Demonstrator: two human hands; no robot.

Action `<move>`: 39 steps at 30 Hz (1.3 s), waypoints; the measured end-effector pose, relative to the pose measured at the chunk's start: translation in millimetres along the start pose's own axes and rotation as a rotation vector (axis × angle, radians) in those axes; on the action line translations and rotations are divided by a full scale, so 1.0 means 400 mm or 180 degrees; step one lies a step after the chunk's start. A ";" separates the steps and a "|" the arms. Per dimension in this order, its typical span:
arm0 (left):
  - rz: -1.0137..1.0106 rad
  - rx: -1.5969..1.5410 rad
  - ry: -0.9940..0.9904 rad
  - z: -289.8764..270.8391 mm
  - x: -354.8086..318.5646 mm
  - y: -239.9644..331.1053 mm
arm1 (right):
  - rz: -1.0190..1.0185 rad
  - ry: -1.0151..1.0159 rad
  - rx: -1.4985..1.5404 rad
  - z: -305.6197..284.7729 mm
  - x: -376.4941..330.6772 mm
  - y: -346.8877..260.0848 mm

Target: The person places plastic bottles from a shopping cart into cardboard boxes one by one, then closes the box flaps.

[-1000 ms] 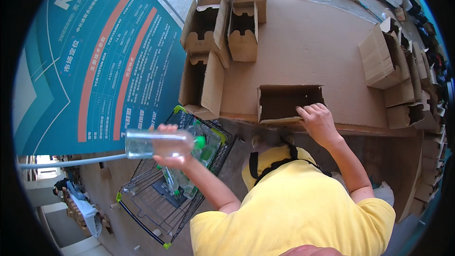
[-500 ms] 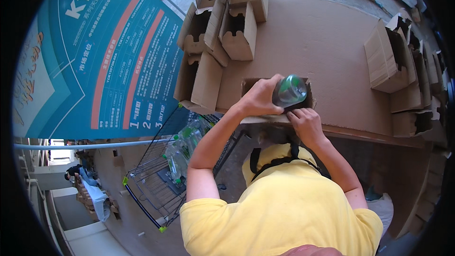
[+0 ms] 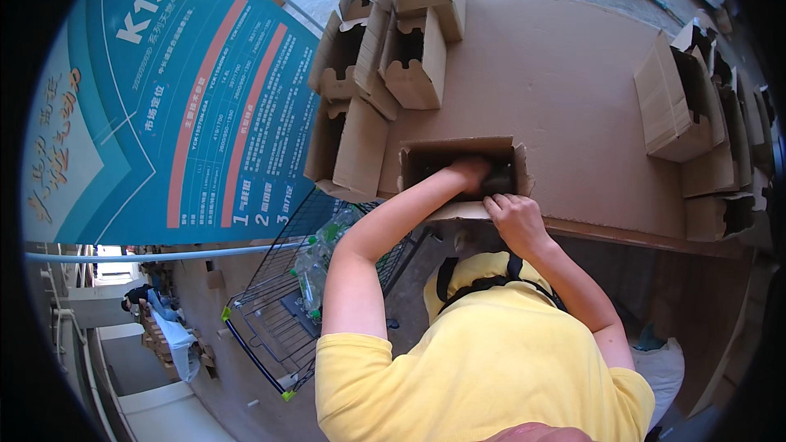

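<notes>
Left hand reaching down inside the open cardboard box on the brown table, fingers buried in the dark interior; grip impossible to tell, nothing held visible. Right hand curled over the box's near flap, fingers bent and pressing the cardboard edge. Wire shopping cart with clear plastic bottles just left of the table.

Open box at the table's near edge, cart to its left

The open box sits on the table, left hand inside it, right hand on its near flap. 4 more boxes cluster behind-left (others line the right); the wire cart holds bottles.
</notes>
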State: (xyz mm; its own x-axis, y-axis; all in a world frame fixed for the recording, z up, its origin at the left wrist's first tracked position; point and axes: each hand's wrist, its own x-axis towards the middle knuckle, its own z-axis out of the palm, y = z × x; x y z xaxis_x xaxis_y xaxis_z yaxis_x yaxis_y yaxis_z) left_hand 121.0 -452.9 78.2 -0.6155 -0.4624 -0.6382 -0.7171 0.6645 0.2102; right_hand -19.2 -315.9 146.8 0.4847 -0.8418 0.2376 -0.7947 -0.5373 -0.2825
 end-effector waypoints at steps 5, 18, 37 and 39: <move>0.0464 -0.0875 0.0958 -0.126 -0.188 0.035 | 0.0062 -0.0033 0.0087 -0.006 -0.008 0.013; -0.0299 -0.3220 0.4016 0.104 -0.499 0.032 | 0.0854 0.1113 0.1299 -0.037 -0.028 0.050; -0.0160 -0.0714 0.3590 0.015 -0.379 -0.039 | 0.0717 0.0822 0.0054 -0.017 0.090 0.049; -0.0057 -0.0649 0.3349 0.030 -0.376 -0.059 | 0.0599 0.0599 0.0134 -0.004 0.082 0.069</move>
State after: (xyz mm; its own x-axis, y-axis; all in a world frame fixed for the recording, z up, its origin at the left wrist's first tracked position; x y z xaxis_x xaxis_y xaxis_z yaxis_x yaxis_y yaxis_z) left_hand 234.3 -392.0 160.5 -0.5071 -0.8095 0.2961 -0.7101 0.5870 0.3888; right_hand -26.0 -358.2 148.1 0.2502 -0.9047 0.3448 -0.8465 -0.3773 -0.3756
